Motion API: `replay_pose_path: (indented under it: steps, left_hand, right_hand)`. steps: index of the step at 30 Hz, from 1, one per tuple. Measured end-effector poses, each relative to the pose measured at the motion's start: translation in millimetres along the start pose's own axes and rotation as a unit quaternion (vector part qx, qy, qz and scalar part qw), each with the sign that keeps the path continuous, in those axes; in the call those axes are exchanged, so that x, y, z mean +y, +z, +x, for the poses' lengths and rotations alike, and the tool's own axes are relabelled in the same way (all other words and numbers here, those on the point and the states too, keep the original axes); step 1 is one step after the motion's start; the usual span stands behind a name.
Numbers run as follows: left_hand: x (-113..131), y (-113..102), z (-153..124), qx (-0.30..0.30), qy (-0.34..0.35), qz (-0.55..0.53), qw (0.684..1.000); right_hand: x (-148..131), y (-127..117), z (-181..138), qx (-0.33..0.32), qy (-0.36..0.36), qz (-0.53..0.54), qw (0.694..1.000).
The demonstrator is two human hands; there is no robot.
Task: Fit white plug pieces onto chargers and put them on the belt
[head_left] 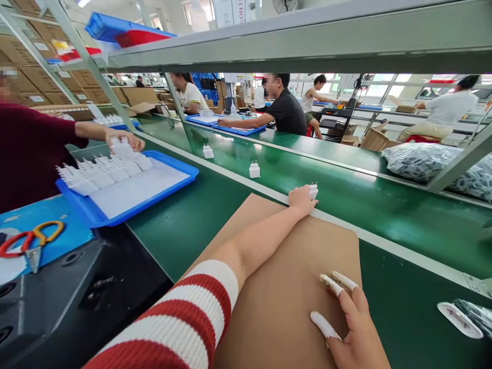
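My left hand [302, 200] reaches out over the far edge of the cardboard sheet [284, 266], its fingers closed round a white plug adapter [313, 191] with two metal pins pointing up. Behind the fingers, part of the adapter is hidden. Two more plug adapters stand upright on the green conveyor belt, one adapter [254, 169] left of my hand and another adapter [208, 151] farther off. My right hand [351, 318] hovers over the cardboard's right side, thumb and fingers apart, with white covers on the fingertips and nothing held.
At left a co-worker's hand [125, 142] touches adapters in a blue tray [154, 207]. Pliers with red and orange handles [34, 248] lie nearer me. A white oval part [459, 320] lies at right. A shelf beam [307, 43] crosses overhead; a bag of parts [423, 161] sits beyond the belt.
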State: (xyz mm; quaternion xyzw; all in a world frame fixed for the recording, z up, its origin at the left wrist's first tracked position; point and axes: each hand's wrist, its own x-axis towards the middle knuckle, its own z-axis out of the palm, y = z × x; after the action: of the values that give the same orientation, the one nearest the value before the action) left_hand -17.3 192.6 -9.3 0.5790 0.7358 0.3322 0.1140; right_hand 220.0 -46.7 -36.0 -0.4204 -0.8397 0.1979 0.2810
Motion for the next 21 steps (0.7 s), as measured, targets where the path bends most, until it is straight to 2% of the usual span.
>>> replay_pose_path:
  steps: [5, 7, 9, 11, 13, 15, 18, 21]
  left_hand:
    - [6, 3, -6, 0.098, -0.008, -0.017, 0.995]
    - [10, 1, -11, 0.154, 0.026, -0.029, 0.987]
    - [15, -3, -18, 0.192, 0.091, -0.037, 0.976]
    - [20, -8, -26, 0.16, 0.195, -0.038, 0.967]
    - [27, -12, -35, 0.077, 0.308, -0.036, 0.948]
    - [36, -11, -44, -0.006, 0.392, -0.03, 0.919]
    - [48, -4, -58, -0.079, 0.454, -0.025, 0.887]
    - [52, 4, -68, -0.14, 0.482, -0.015, 0.865]
  right_hand:
    - [6, -3, -2, -0.021, 0.008, -0.012, 1.0]
    - [7, -5, -2, -0.039, 0.006, -0.019, 0.999]
    - [8, -7, 0, -0.061, -0.002, -0.025, 0.998]
    - [7, -9, 2, -0.072, -0.004, -0.027, 0.997]
    - [4, -11, 4, -0.08, 0.0, -0.022, 0.997]
    - [-2, -15, 6, -0.089, 0.01, -0.012, 0.996]
    - [-13, -21, 8, -0.112, 0.025, 0.011, 0.993]
    - [-20, -29, 10, -0.13, 0.035, 0.034, 0.99]
